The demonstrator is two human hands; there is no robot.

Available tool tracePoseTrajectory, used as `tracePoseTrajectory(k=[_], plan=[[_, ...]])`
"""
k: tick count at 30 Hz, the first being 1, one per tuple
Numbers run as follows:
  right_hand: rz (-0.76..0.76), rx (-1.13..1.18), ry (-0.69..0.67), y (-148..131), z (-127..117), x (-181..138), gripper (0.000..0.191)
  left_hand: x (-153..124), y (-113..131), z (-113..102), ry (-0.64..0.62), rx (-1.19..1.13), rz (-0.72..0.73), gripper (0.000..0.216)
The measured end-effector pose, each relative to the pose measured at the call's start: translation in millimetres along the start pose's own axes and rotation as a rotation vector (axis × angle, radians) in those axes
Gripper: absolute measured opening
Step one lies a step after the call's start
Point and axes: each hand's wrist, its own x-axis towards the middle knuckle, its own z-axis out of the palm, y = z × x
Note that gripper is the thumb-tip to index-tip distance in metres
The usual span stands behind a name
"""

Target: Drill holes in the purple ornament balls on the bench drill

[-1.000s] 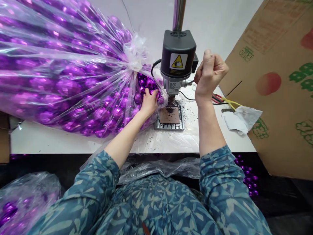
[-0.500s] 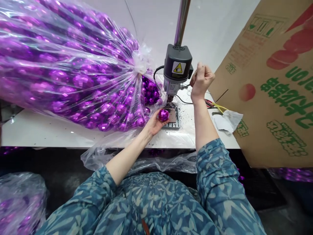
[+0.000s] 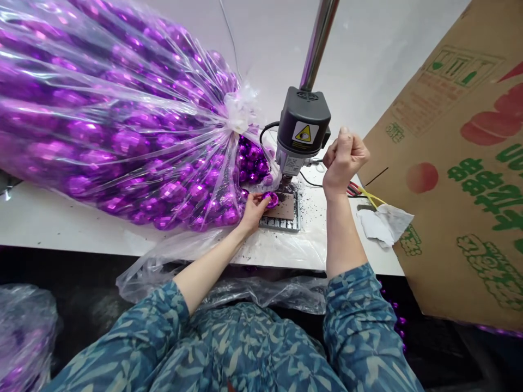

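My left hand (image 3: 254, 211) pinches a shiny purple faceted ball (image 3: 270, 200) between thumb and fingers. The ball is low over the board (image 3: 284, 207) on the metal base of a small drill press (image 3: 304, 122), just left of and below the drill's chuck. My right hand (image 3: 345, 158) is closed in a fist at the right side of the drill head, around the end of the press's feed lever (image 3: 315, 161); most of the lever is hidden by the hand. Dark shavings lie around the base.
A large clear bag (image 3: 134, 130) tied at the neck, full of purple balls, lies on the left of the white table (image 3: 102, 239). More balls (image 3: 251, 158) show beside its neck. On the right are a crumpled white tissue (image 3: 384, 223), wires and a cardboard box (image 3: 457, 179).
My left hand has turned from palm up to a fingertip pinch on the ball. My right fist stays at the lever. The whole view has shifted slightly.
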Motion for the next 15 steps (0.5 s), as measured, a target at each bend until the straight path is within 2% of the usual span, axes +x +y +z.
tracePoseTrajectory(k=[5, 15], plan=[[-0.003, -0.015, 0.022, -7, 1, -1, 0.06, 10, -8, -3, -0.08, 0.152, 0.116, 0.044], [-0.002, -0.086, 0.067, -13, 3, 0, 0.061, 20, -4, 2, -0.167, 0.268, 0.1, 0.037]])
